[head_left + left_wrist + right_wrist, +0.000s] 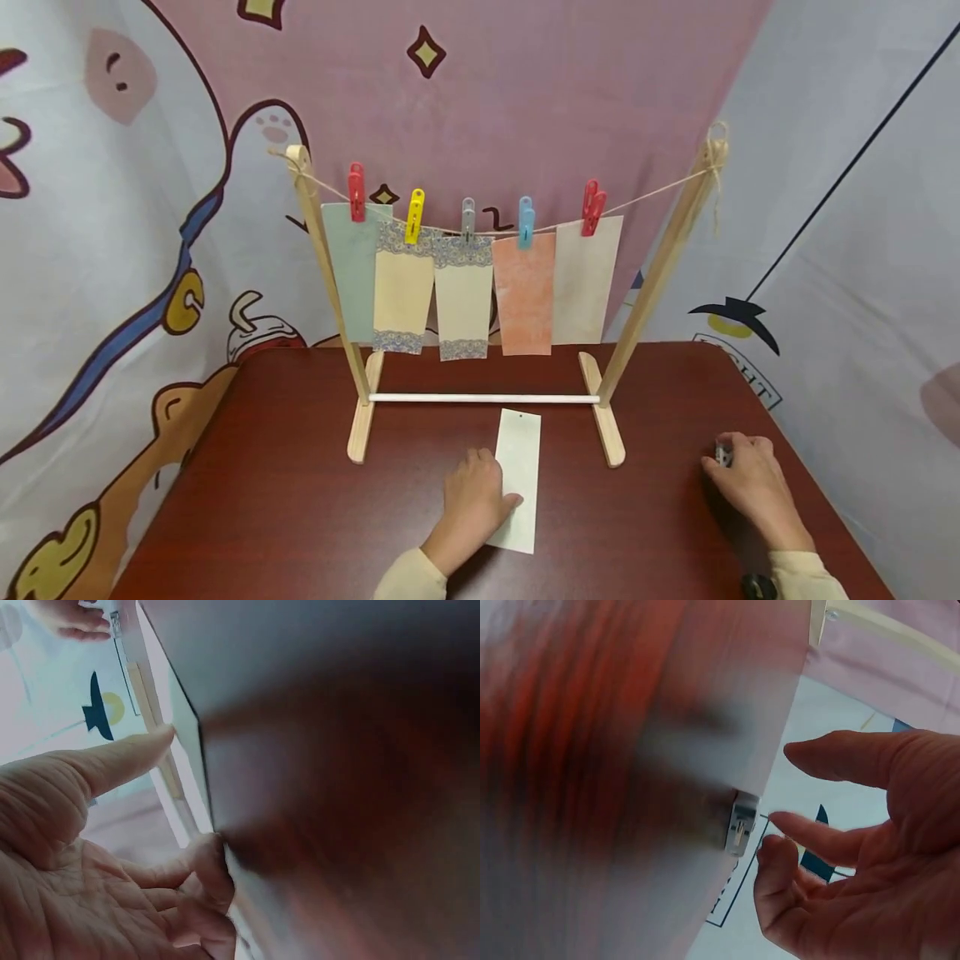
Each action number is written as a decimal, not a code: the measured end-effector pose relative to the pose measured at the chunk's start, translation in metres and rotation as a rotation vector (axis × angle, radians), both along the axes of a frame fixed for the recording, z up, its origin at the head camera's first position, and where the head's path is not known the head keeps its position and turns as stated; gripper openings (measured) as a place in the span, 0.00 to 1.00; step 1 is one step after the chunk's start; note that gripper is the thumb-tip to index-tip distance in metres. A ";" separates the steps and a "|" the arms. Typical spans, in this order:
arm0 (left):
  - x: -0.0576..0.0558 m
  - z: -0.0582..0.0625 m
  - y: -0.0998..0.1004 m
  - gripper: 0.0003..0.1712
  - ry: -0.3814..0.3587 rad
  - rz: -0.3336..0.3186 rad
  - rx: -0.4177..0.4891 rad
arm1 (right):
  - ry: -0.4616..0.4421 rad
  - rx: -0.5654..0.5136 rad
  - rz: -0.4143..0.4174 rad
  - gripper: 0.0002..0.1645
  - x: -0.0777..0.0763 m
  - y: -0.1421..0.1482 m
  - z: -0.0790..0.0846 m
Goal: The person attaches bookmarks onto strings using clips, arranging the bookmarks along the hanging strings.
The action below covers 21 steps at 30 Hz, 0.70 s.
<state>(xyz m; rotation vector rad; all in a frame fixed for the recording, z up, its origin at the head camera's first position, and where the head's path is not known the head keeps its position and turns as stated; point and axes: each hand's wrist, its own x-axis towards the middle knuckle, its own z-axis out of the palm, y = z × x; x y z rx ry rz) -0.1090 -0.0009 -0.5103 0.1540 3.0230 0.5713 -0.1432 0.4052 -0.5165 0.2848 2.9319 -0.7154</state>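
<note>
A pale card (pixel 522 467) with a small hole at its top lies lengthwise before the wooden stand. My left hand (pixel 474 496) holds it by its left side, thumb across the face and fingers curled at the edge. The left wrist view shows the card (pixel 180 727) nearly edge-on, the thumb touching it. Far to the right, a small grey clothespin (pixel 723 454) with a metal spring is on the table. My right hand (pixel 750 483) is around it, thumb and forefinger spread. The clothespin (pixel 741 823) appears slightly apart from the fingertips in the right wrist view.
The wooden stand (pixel 652 267) carries a string between two posts. Clothespins hold several cards on it: mint, two lace-patterned, orange (pixel 525 296) and off-white. A white rod (pixel 483 398) joins the feet. Patterned cloth (pixel 562 83) hangs behind the brown table (pixel 300 500).
</note>
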 end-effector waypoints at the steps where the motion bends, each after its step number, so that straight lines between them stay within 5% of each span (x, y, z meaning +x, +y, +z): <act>1: 0.001 -0.001 0.001 0.41 0.020 -0.005 -0.023 | 0.004 -0.002 -0.017 0.34 0.000 0.002 0.001; 4: 0.002 -0.001 0.000 0.40 0.044 0.001 -0.047 | -0.012 -0.004 -0.052 0.35 0.001 0.007 0.004; 12: 0.001 -0.003 -0.008 0.41 0.010 0.054 0.074 | -0.075 0.025 -0.018 0.35 -0.001 0.010 0.001; 21: -0.007 -0.004 0.011 0.49 -0.012 0.060 0.135 | -0.054 0.042 0.012 0.28 -0.003 0.013 -0.001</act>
